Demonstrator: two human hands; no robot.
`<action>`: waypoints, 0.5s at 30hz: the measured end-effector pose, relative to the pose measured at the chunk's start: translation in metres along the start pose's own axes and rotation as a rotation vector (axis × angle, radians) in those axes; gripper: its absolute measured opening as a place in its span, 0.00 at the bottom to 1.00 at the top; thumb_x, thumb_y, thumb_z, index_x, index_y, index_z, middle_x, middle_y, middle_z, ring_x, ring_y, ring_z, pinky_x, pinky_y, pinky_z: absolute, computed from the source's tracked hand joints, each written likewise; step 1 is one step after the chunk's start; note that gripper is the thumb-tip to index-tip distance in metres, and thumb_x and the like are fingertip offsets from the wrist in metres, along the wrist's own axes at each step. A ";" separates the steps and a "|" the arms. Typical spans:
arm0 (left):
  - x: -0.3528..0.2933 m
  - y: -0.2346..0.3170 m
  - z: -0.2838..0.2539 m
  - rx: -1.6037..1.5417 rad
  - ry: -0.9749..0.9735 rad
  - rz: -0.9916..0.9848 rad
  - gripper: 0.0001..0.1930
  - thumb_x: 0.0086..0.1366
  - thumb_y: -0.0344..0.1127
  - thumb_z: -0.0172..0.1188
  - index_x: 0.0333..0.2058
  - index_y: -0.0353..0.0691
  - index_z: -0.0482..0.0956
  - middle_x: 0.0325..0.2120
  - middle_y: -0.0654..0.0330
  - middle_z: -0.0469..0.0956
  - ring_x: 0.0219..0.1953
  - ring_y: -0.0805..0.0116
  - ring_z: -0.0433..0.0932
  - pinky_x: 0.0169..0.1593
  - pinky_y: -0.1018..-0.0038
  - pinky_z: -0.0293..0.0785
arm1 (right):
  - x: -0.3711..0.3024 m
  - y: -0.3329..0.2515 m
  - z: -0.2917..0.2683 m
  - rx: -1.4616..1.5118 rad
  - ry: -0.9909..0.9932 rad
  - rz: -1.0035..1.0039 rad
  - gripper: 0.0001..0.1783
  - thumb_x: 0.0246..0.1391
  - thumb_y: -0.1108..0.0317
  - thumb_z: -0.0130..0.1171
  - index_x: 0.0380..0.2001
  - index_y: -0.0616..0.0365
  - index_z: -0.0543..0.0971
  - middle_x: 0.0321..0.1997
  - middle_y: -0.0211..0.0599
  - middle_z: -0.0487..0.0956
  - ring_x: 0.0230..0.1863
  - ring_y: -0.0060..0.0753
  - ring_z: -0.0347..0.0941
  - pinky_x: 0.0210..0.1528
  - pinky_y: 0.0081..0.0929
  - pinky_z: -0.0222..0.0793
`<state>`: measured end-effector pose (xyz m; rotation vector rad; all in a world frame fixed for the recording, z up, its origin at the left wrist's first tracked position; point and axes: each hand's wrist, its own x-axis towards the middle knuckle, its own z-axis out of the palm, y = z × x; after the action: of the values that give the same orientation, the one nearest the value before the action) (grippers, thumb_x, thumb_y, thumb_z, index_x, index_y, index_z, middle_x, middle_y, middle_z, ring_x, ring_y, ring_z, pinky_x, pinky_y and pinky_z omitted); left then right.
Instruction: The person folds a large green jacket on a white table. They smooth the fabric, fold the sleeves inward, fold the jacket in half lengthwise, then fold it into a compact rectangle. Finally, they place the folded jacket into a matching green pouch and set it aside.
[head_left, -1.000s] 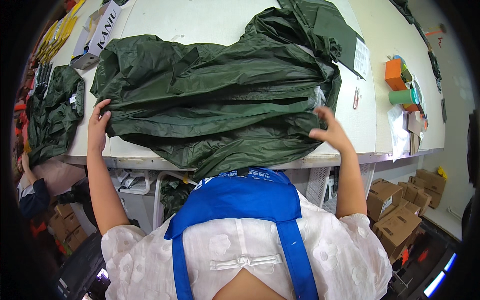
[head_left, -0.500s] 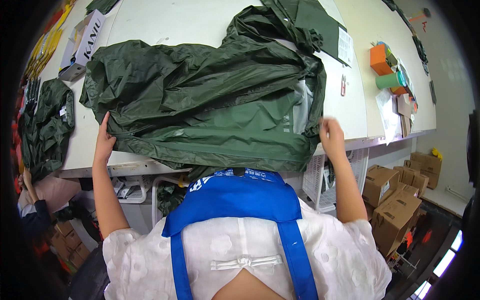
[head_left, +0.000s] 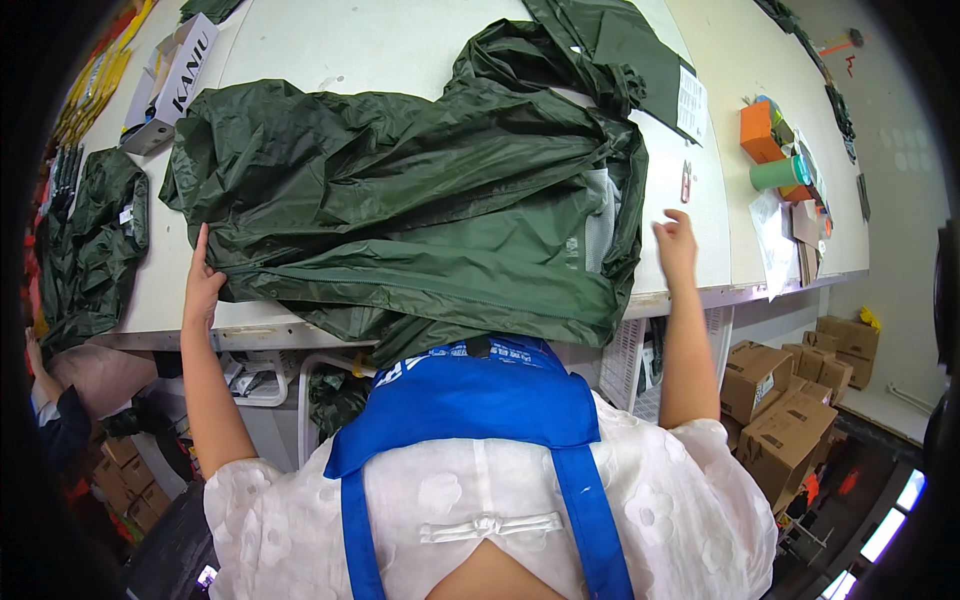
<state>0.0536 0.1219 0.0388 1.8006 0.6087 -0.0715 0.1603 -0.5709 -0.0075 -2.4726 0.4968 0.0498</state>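
A dark green rain jacket [head_left: 400, 200] lies spread and wrinkled across the white table, its zip running along the near side and a paler lining showing at its right end. At its lower left corner, my left hand [head_left: 205, 285] holds the hem, index finger stretched along the edge and thumb against the fabric; its other fingers are hidden. My right hand [head_left: 677, 245] is off the jacket, above the table just right of it, with loosely bent fingers apart and nothing in them. Small red-handled snips [head_left: 686, 182] lie beyond that hand.
A folded green garment [head_left: 640, 70] with a white label lies at the far right. Another green garment [head_left: 100, 240] and a white box [head_left: 175, 85] are on the left. A green roll [head_left: 778, 174] and orange box [head_left: 760, 132] stand right; cartons [head_left: 790, 430] are stacked below. A person's arm [head_left: 42, 375] shows far left.
My right hand has left the jacket's right edge and moved up and slightly right. The jacket's near right corner has shifted slightly, while my left hand stays at the hem.
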 end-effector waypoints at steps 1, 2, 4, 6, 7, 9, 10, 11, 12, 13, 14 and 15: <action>0.001 -0.003 0.000 0.029 0.010 -0.006 0.50 0.43 0.09 0.40 0.68 0.50 0.49 0.60 0.56 0.63 0.51 0.68 0.70 0.53 0.82 0.64 | -0.007 -0.021 0.014 -0.021 0.017 0.005 0.23 0.50 0.64 0.60 0.47 0.66 0.71 0.35 0.55 0.77 0.40 0.46 0.75 0.44 0.37 0.70; 0.005 -0.006 0.001 0.061 0.014 -0.008 0.50 0.43 0.09 0.40 0.68 0.50 0.49 0.60 0.56 0.62 0.52 0.68 0.70 0.53 0.82 0.64 | -0.004 -0.014 0.037 -0.113 0.017 -0.061 0.28 0.49 0.61 0.61 0.48 0.69 0.68 0.41 0.62 0.75 0.44 0.56 0.73 0.46 0.43 0.70; 0.014 -0.018 -0.001 0.099 0.012 0.010 0.49 0.43 0.09 0.40 0.68 0.50 0.49 0.60 0.55 0.62 0.53 0.68 0.69 0.54 0.82 0.63 | -0.009 -0.021 0.065 -0.340 -0.048 -0.053 0.34 0.44 0.63 0.65 0.49 0.72 0.62 0.48 0.72 0.68 0.46 0.67 0.70 0.51 0.46 0.69; 0.018 -0.026 -0.005 0.122 0.001 0.053 0.49 0.44 0.10 0.40 0.68 0.50 0.49 0.61 0.55 0.61 0.54 0.67 0.68 0.54 0.82 0.63 | -0.001 -0.007 0.070 -0.379 -0.032 -0.077 0.30 0.40 0.67 0.66 0.44 0.71 0.66 0.44 0.65 0.72 0.44 0.62 0.72 0.49 0.45 0.70; 0.018 -0.024 -0.004 0.098 -0.005 0.055 0.49 0.43 0.10 0.40 0.68 0.51 0.49 0.60 0.55 0.61 0.52 0.68 0.69 0.52 0.83 0.63 | 0.007 0.001 0.060 -0.204 -0.130 -0.014 0.29 0.39 0.69 0.66 0.44 0.71 0.67 0.42 0.61 0.74 0.43 0.55 0.73 0.47 0.41 0.71; 0.014 -0.017 -0.002 0.041 -0.014 0.057 0.49 0.43 0.10 0.41 0.68 0.51 0.50 0.60 0.55 0.61 0.47 0.71 0.71 0.50 0.83 0.65 | 0.029 0.024 0.024 0.590 -0.533 0.143 0.24 0.41 0.74 0.63 0.44 0.70 0.70 0.39 0.48 0.78 0.40 0.36 0.76 0.43 0.28 0.73; 0.012 -0.015 -0.006 0.028 -0.001 0.031 0.49 0.43 0.10 0.41 0.68 0.52 0.50 0.60 0.55 0.62 0.43 0.73 0.70 0.48 0.84 0.65 | 0.022 0.014 0.002 0.958 -0.542 0.085 0.24 0.45 0.78 0.59 0.49 0.70 0.69 0.42 0.45 0.78 0.40 0.32 0.76 0.43 0.24 0.72; 0.011 -0.016 -0.012 0.009 0.011 0.004 0.49 0.43 0.10 0.42 0.68 0.52 0.50 0.60 0.56 0.62 0.40 0.74 0.69 0.46 0.85 0.65 | 0.019 0.016 -0.022 1.061 -0.453 0.098 0.26 0.48 0.81 0.55 0.53 0.68 0.66 0.42 0.44 0.78 0.40 0.32 0.76 0.44 0.25 0.73; 0.010 -0.017 -0.017 -0.004 0.021 -0.026 0.49 0.44 0.11 0.42 0.68 0.52 0.50 0.60 0.56 0.62 0.37 0.76 0.69 0.44 0.85 0.65 | 0.006 0.007 -0.038 1.215 -0.510 0.077 0.30 0.48 0.82 0.53 0.57 0.67 0.63 0.43 0.45 0.77 0.43 0.34 0.75 0.45 0.28 0.72; 0.013 -0.015 -0.016 0.067 0.054 -0.060 0.49 0.44 0.11 0.42 0.67 0.53 0.50 0.60 0.56 0.62 0.30 0.79 0.63 0.40 0.87 0.64 | 0.010 0.032 -0.038 1.092 -0.492 0.137 0.31 0.48 0.82 0.52 0.58 0.65 0.61 0.45 0.45 0.77 0.44 0.35 0.75 0.46 0.30 0.72; 0.017 -0.016 -0.013 0.048 0.040 -0.036 0.49 0.44 0.11 0.42 0.68 0.53 0.50 0.60 0.56 0.61 0.32 0.78 0.65 0.41 0.86 0.65 | 0.016 0.066 -0.035 0.971 -0.475 0.200 0.32 0.49 0.81 0.51 0.60 0.64 0.60 0.46 0.46 0.76 0.44 0.36 0.75 0.46 0.32 0.72; 0.019 -0.020 -0.010 0.027 0.032 -0.013 0.49 0.44 0.11 0.41 0.68 0.53 0.50 0.61 0.56 0.61 0.35 0.77 0.67 0.43 0.85 0.65 | 0.021 0.089 -0.029 0.616 -0.451 0.340 0.32 0.50 0.80 0.50 0.61 0.62 0.59 0.47 0.46 0.76 0.44 0.39 0.74 0.46 0.34 0.71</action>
<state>0.0586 0.1418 0.0183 1.8267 0.6446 -0.0600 0.1455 -0.6613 -0.0368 -1.6887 0.6138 0.5011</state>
